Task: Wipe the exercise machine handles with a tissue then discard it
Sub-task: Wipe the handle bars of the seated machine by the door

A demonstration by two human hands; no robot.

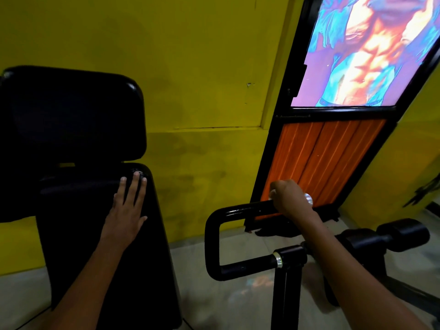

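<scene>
Fingers straight and spread, the left hand point(127, 210) lies flat on the black padded seat point(107, 234) of the exercise machine, palm down, gripping nothing. Above it stands the black backrest pad point(71, 115), apart from the seat by a narrow gap.

The right hand point(289, 198) is clenched around the upper bar of the black looped handle point(214, 234), near the bar's chrome end cap point(308, 199). A small white bit shows at the knuckles on the hand's left edge, which may be the tissue point(272, 193); it is too small to tell for sure. The handle's lower bar runs to a chrome ring point(277, 259) and a black upright post point(284, 294). Black foam rollers point(400, 234) sit to the right behind the forearm.

Behind stand a yellow wall point(190, 67) and a black-framed door point(333, 148) with orange slats and a colourful torso poster point(369, 48). No writing or brand can be read anywhere.
</scene>
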